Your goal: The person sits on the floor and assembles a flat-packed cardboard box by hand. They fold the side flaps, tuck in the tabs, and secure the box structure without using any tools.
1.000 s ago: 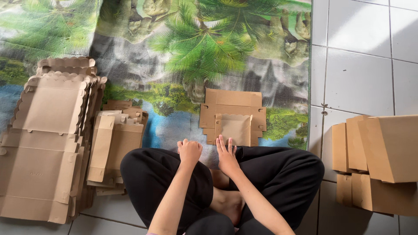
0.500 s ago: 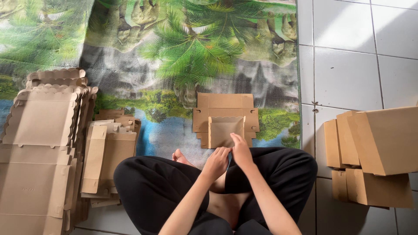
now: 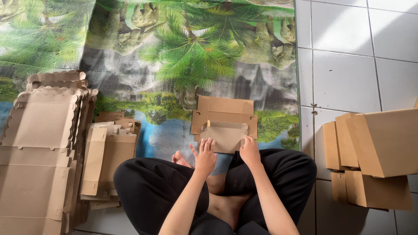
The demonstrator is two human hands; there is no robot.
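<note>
A flat brown cardboard box [image 3: 224, 123] lies on the mat [image 3: 174, 65], right in front of the person's crossed legs [image 3: 174, 191]. It is not folded up yet. One flap with a wavy top edge stands up a little at the near side, and small side flaps stick out left and right. The near edge of the box is hidden behind the hands, so its bottom part is hard to see.

The left hand [image 3: 204, 156] rests at the near left edge of the box. Its fingers are spread apart and point away from the person, with the tips touching the cardboard. The right hand [image 3: 250, 151] sits at the near right corner. Its fingers are curled and close together, pressing down on the cardboard. The fingertips are hidden, so it is not clear if they pinch the edge. Both arms reach forward over the knees, and a bare foot [image 3: 179, 159] peeks out beside the left hand.

The mat shows palm trees and blue water. To the left is a small pile of flat boxes [image 3: 109, 161], and farther left a big pile with wavy edges [image 3: 39, 152], cut off by the picture edge. On the white tile floor [image 3: 357, 52] to the right lie folded boxes [image 3: 374, 152], also partly cut off.
</note>
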